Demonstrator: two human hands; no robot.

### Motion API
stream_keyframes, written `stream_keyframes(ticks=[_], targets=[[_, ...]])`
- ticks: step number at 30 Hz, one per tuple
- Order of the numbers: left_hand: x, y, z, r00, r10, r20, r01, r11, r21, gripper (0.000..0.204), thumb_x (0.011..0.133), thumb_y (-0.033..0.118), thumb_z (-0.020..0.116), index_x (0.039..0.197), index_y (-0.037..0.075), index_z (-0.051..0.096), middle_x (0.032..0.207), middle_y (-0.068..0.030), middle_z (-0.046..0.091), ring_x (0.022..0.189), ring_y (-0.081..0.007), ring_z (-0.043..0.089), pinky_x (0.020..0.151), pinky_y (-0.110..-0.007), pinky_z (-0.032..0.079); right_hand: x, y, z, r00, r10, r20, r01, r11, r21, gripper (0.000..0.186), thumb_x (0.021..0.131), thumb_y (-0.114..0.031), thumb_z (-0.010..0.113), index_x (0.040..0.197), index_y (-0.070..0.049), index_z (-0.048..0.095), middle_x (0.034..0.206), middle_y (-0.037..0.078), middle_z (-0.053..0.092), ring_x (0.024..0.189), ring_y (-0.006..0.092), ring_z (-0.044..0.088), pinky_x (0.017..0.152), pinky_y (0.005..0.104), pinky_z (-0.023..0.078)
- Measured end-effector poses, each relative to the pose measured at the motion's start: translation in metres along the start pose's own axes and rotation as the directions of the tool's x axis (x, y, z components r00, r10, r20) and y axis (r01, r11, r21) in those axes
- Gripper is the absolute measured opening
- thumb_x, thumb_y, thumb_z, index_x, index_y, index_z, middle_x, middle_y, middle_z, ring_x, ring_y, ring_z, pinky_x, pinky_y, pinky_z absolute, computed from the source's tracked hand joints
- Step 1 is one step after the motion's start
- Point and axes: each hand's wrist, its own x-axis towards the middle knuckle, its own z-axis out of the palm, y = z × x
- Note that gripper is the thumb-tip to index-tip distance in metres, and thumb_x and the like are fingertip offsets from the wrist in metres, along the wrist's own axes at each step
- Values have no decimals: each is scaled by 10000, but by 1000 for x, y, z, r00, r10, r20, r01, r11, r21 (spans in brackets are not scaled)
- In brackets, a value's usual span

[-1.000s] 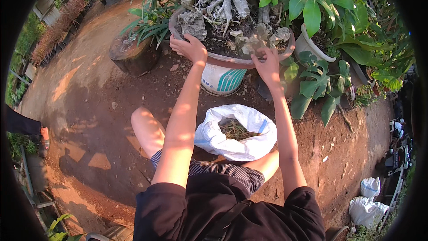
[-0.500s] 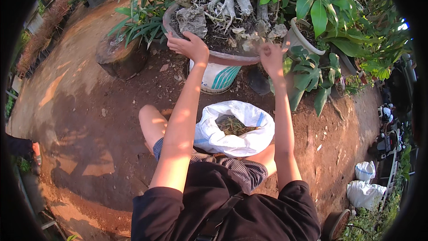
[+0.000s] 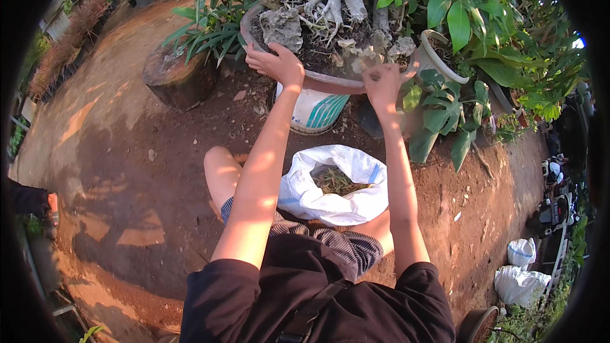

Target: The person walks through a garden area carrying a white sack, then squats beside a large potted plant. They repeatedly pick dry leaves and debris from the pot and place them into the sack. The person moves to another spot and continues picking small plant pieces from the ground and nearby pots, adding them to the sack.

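L hand (image 3: 284, 67): grip curled abt rim of 1 pot (image 3: 333, 84); R hand (image 3: 383, 87): grip pinched, can't tell on what. 1 bucket (image 3: 316, 111), 1 sack (image 3: 304, 187).

Brown earth ground (image 3: 140, 165), white bucket (image 3: 312, 109) beneath a wide planter (image 3: 335, 82), open white sack (image 3: 346, 211), tree stump (image 3: 181, 89)

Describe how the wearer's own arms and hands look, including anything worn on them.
The left hand and right hand are bare, without gloves, and no watch or bracelet shows. The forearms are uncovered. Short, loose black sleeves cover the upper arms, with no visible markings.
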Motion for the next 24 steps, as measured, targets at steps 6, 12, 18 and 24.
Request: stream_keyframes(ticks=[6, 12, 18, 24], targets=[[-1, 0, 1, 1000, -4, 11, 3, 998, 69, 492, 955, 205, 512, 1345, -69, 388, 1246, -233, 421, 1190, -416, 408, 1008, -543, 330, 0, 3, 6, 999, -48, -12, 49, 998, 42, 73, 818, -93, 733, 845, -27, 724, 1055, 149, 576, 1115, 347, 534, 981, 471, 421], [-2, 0, 1, 1000, -2, 6, 2, 999, 46, 484, 960, 218, 504, 1340, -60, 392, 1246, -235, 416, 1193, -417, 399, 1008, -546, 327, -42, 6, -25, 962, 219, -165, -125, 885, 448, 100, 902, -115, 693, 880, -18, 706, 1065, 112, 578, 977, 232, 578, 862, 353, 479], [-1, -4, 3, 1000, 5, -10, -4, 999, 33, 454, 954, 222, 510, 1313, -38, 414, 1241, -237, 418, 1200, -420, 397, 1005, -544, 328, -216, 6, -12, 944, 311, 114, -331, 891, 309, 192, 964, -143, 663, 847, 9, 680, 1052, 127, 572, 991, 261, 577, 839, 371, 484], [-2, -5, 3, 1000, -1, -3, 1, 999, 38, 457, 957, 241, 506, 1312, -31, 411, 1248, -227, 411, 1202, -419, 407, 1015, -539, 320, -253, 10, -8, 959, 243, 144, -267, 947, 179, 168, 846, -91, 773, 821, 7, 639, 932, 129, 582, 858, 279, 604, 776, 410, 500]])
